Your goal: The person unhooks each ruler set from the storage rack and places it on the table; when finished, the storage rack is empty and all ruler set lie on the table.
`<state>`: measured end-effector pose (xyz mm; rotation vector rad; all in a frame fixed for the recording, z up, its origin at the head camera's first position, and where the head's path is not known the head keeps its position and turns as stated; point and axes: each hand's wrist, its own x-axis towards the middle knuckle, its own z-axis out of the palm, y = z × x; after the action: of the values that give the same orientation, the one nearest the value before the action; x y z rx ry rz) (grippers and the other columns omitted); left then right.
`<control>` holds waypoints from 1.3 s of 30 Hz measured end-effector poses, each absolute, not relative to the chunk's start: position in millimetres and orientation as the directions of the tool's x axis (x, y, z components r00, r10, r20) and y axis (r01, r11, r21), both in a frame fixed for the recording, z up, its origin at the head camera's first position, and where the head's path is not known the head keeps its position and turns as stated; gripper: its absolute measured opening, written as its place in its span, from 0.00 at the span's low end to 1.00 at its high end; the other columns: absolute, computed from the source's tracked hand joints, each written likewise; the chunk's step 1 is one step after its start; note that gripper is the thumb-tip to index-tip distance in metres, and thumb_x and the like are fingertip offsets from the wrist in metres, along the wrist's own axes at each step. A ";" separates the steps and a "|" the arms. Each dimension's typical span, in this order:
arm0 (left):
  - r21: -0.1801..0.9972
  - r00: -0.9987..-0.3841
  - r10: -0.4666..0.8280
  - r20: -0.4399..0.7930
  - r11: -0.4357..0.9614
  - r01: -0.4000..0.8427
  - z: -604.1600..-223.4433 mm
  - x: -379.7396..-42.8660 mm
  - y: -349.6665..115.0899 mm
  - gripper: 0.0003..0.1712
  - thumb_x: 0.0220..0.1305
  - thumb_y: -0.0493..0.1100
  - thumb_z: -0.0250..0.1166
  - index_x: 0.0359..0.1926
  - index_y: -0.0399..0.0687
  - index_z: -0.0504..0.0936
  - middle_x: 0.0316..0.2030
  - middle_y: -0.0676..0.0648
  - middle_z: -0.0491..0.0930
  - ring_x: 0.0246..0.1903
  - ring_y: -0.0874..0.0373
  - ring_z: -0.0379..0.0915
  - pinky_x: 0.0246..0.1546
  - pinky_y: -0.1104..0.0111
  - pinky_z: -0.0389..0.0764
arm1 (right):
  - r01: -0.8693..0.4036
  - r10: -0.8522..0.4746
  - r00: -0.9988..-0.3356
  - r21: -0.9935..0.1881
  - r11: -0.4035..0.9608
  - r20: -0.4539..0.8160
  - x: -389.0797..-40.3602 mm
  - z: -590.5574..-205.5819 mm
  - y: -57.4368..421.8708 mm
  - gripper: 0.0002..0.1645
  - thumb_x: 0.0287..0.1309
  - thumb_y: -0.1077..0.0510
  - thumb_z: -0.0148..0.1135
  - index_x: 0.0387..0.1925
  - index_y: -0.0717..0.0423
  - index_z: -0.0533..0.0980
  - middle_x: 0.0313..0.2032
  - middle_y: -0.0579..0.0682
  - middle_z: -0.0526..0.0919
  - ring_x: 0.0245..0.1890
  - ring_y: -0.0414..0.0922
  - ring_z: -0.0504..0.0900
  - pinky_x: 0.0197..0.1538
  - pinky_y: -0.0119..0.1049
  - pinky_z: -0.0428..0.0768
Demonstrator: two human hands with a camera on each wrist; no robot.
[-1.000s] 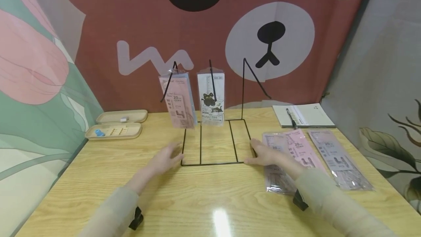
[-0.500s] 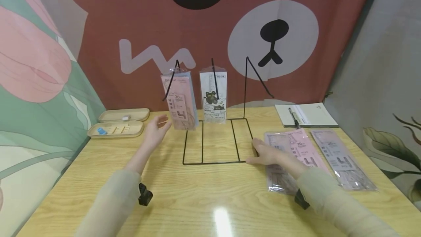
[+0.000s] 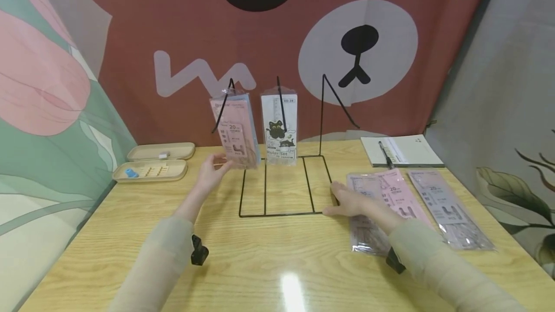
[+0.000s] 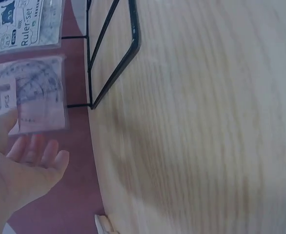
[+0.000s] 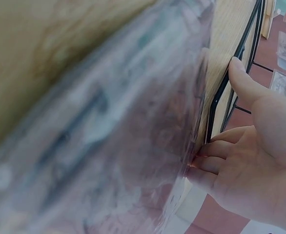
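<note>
A black wire display rack [image 3: 288, 215] stands on the table, with three upright hooks. A pink ruler set [image 3: 236, 131] in a clear sleeve hangs tilted on the left hook, a bluish pack behind it. On the middle hook hangs a white ruler set [image 3: 279, 126] with black cats. My left hand [image 3: 211, 171] is at the pink set's lower left edge, thumb by the sleeve. In the left wrist view its loosely bent fingers [image 4: 49, 153] show apart from the sleeve. My right hand [image 3: 349, 201] holds the rack's front right corner, thumb on the wire [image 5: 221, 92].
Pink and greyish ruler sets [image 3: 403, 196] lie on the table at right, partly under my right forearm. Behind them are a notepad [image 3: 416, 150] and a pen [image 3: 385, 153]. An opened beige case [image 3: 151, 171] with a blue piece lies at left. A bear-print curtain hangs behind.
My left hand has left the rack's front left corner, swung up and left, then come in to the pink ruler set. My right hand has stayed at the rack's right corner.
</note>
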<state>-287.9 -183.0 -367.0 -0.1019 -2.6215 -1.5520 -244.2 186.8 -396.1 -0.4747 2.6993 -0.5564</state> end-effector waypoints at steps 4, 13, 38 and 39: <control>0.873 -0.987 -0.007 0.158 0.468 0.136 -368.9 -288.7 -176.5 0.22 0.67 0.42 0.58 0.54 0.29 0.68 0.54 0.31 0.72 0.56 0.41 0.69 0.60 0.55 0.72 | -0.247 -0.375 -0.888 -0.415 0.876 -0.264 -245.8 -396.6 187.1 0.60 0.57 0.37 0.59 0.68 0.77 0.44 0.69 0.74 0.45 0.71 0.66 0.46 0.72 0.55 0.48; 0.930 -0.996 0.062 0.059 0.360 0.078 -361.7 -286.7 -164.3 0.27 0.67 0.51 0.58 0.62 0.41 0.69 0.58 0.37 0.74 0.58 0.43 0.70 0.60 0.53 0.72 | -0.252 -0.378 -0.888 -0.411 0.876 -0.261 -244.7 -394.6 186.1 0.58 0.58 0.38 0.59 0.68 0.77 0.45 0.69 0.75 0.46 0.71 0.66 0.46 0.72 0.56 0.48; 0.924 -0.958 0.145 0.247 0.263 0.278 -369.5 -198.2 -181.6 0.17 0.63 0.37 0.61 0.50 0.29 0.77 0.40 0.32 0.82 0.36 0.68 0.83 0.41 0.72 0.83 | -0.238 -0.374 -0.886 -0.422 0.874 -0.275 -242.2 -393.4 185.6 0.59 0.57 0.38 0.60 0.68 0.77 0.44 0.69 0.74 0.45 0.71 0.66 0.46 0.72 0.56 0.48; 0.914 -0.951 0.148 0.273 0.269 0.304 -370.3 -194.1 -183.2 0.16 0.63 0.36 0.61 0.49 0.28 0.77 0.39 0.31 0.82 0.36 0.68 0.83 0.40 0.73 0.83 | -0.238 -0.374 -0.885 -0.423 0.874 -0.276 -242.3 -393.5 185.6 0.59 0.57 0.38 0.60 0.68 0.77 0.44 0.69 0.74 0.45 0.71 0.66 0.46 0.72 0.56 0.47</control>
<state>-194.1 -183.2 -370.3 -0.4291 -2.3934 -1.7711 -242.3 185.6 -393.5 -0.4551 2.6931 -0.5446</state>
